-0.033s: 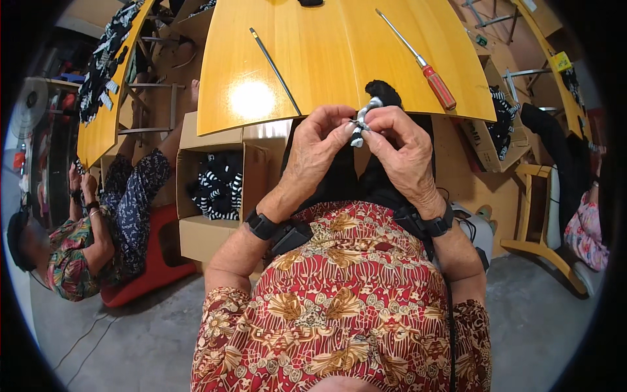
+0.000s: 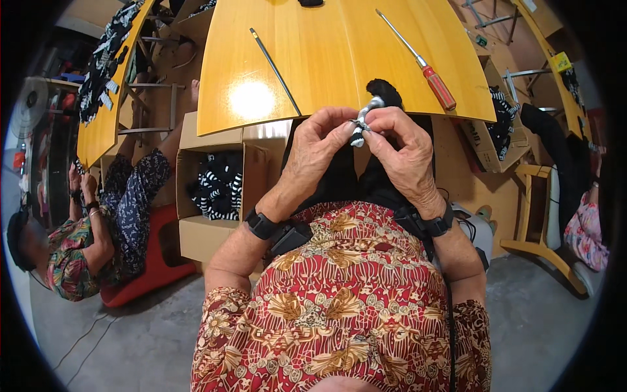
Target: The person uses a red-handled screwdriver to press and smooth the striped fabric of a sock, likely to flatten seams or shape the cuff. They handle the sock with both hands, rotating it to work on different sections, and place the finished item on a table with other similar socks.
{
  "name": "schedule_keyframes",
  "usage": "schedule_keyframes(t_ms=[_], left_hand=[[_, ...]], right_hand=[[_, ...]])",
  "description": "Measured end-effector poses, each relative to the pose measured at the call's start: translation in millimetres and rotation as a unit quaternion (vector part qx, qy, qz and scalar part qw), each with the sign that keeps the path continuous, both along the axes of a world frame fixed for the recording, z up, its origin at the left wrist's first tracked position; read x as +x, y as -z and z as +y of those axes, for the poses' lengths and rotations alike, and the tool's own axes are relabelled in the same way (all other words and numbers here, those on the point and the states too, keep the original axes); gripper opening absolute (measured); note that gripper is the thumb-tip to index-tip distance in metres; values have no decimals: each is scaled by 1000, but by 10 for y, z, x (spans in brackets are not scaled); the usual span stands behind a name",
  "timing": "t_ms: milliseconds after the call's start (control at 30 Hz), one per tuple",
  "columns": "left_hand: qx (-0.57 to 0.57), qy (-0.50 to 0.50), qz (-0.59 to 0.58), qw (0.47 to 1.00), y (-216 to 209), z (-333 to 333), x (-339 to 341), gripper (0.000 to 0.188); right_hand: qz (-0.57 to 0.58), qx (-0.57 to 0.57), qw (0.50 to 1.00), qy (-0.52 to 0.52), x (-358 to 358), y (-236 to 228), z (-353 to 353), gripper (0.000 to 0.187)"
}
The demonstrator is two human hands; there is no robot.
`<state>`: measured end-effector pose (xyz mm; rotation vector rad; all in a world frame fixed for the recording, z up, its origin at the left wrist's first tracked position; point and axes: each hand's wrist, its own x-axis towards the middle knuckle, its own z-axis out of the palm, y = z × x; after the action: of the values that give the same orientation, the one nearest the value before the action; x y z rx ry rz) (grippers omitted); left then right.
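Note:
My left hand (image 2: 321, 142) and my right hand (image 2: 401, 147) meet at the table's near edge, each closed in a pinch. Between their fingertips is a small black-and-white striped knitted piece (image 2: 357, 138). Its grey-white part (image 2: 372, 104) curves away from me to a black end (image 2: 384, 91) resting on the table. My fingers hide part of the knit, so its exact kind does not show. On the yellow wooden table (image 2: 326, 59), a screwdriver (image 2: 434, 85) with a red handle lies to the right, and a thin dark rod (image 2: 274, 68) lies to the left.
Left of my legs stands an open cardboard box (image 2: 187, 232) holding striped knits (image 2: 219, 189); another box (image 2: 482, 147) stands at the right. A person (image 2: 85, 248) sits on a red stool (image 2: 147, 268) at left. A wooden chair (image 2: 529, 209) is at right.

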<state>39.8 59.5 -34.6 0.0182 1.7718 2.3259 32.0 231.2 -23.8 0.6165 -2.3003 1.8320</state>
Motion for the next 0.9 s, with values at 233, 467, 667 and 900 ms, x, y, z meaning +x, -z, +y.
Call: schedule_keyframes(t_ms=[233,467,667,900], left_hand=[[53,31,-5,998,32,-52,-24,31],[140,-29,-95,985,36,-63,-92,44],[-5,-78,51,996,99,-57,-157,36],[36,-66,22,997,45,-43,-198,32]], right_hand=[[47,43,998,-31,-2,-13,24,12],[97,68,993,-29,-6,-49,24,15],[199,135,970,19,5,-65,9,17],[172,101,980,8,-58,-12,-42,15]])
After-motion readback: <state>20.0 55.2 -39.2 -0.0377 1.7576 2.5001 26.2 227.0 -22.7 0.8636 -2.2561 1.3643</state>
